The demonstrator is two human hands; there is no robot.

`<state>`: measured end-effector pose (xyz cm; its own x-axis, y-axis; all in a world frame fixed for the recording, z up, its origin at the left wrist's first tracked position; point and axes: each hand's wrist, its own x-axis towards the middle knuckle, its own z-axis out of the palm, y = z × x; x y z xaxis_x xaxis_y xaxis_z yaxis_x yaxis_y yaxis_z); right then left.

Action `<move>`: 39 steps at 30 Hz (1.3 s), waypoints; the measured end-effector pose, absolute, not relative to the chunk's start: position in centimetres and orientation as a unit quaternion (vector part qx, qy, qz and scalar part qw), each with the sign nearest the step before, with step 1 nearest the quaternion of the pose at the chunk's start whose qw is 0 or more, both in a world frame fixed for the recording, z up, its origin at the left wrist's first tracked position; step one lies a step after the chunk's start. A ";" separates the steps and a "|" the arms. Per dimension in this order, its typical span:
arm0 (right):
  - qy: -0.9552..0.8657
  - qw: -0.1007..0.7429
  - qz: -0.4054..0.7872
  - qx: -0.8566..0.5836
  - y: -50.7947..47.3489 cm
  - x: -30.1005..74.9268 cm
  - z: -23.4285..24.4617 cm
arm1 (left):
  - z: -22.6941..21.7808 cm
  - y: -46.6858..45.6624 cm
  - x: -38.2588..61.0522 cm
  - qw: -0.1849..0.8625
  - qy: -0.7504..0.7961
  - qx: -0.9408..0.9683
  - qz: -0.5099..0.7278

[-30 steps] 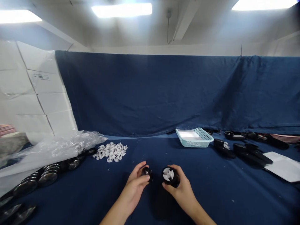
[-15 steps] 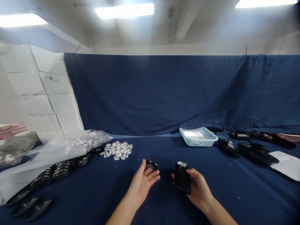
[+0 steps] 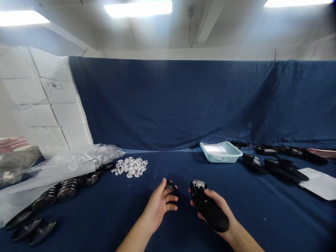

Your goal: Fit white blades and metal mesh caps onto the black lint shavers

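Note:
My right hand is wrapped round a long black handled piece that lies tilted across the palm, with a white part at its far end. My left hand sits just to the left, fingers curled, pinching a small black round piece at the fingertips. Both hands hover low over the dark blue cloth of the table. A heap of small white pieces lies beyond the left hand.
Rows of black round lids run along the left under a clear plastic bag. A light blue basket stands at the back right, with several black handled pieces and a white sheet further right. A blue curtain closes the back.
My right hand has turned the black piece from end-on to lying lengthwise in the palm. My left hand has drawn slightly away, still holding the small black piece.

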<state>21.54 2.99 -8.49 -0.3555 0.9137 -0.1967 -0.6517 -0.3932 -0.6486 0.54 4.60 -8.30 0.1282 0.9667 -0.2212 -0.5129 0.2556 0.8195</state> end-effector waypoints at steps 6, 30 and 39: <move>-0.282 0.486 0.761 -0.323 2.7 20.8 -8.8 | -8.3 4.0 0.6 0.657 0.384 0.337 0.555; -0.164 0.394 0.852 -0.303 0.4 18.3 -7.7 | -7.3 0.5 1.9 0.089 0.378 0.794 0.467; -0.160 0.385 0.860 -0.294 0.4 18.6 -8.1 | -7.0 0.1 2.2 0.100 0.365 0.816 0.437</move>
